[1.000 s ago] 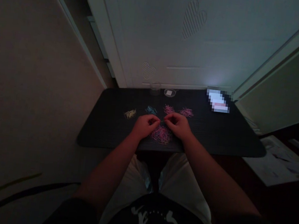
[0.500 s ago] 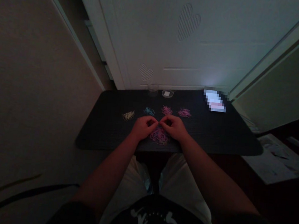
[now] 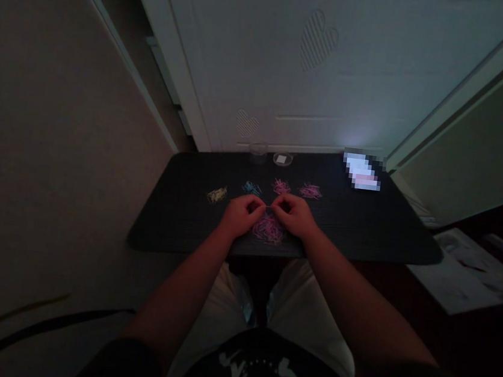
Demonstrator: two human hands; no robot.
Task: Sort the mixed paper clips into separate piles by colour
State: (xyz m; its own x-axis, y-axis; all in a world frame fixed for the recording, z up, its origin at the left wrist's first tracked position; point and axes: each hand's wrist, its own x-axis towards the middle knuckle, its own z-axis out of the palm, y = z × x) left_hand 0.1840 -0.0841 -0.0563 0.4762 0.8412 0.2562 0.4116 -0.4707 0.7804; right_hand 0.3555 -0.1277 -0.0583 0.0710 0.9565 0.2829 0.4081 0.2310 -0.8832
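Note:
My left hand (image 3: 242, 216) and my right hand (image 3: 294, 216) face each other over the near part of a dark table, fingers pinched. A short, thin, pale strand (image 3: 268, 206) spans the small gap between both sets of fingertips; its exact kind is too small to tell. Just below my fingers lies a mixed pile of thin pink and purple pieces (image 3: 268, 230), partly covered by the hands. Beyond them sit a blue pile (image 3: 251, 188), a pink pile (image 3: 281, 186) and a second pink pile (image 3: 310, 191). Left of my left hand is a pale yellow pile (image 3: 217, 195).
At the table's back edge stand a clear round container (image 3: 258, 153) and a clear round lid (image 3: 282, 159) with a white square on it. A lit, blurred-out screen (image 3: 361, 169) rests at the back right. A white door panel (image 3: 257, 62) rises behind the table (image 3: 365, 226).
My fingertips have moved slightly apart, the right hand shifting a little to the right. The thin strand between them now shows more clearly. The piles look unchanged.

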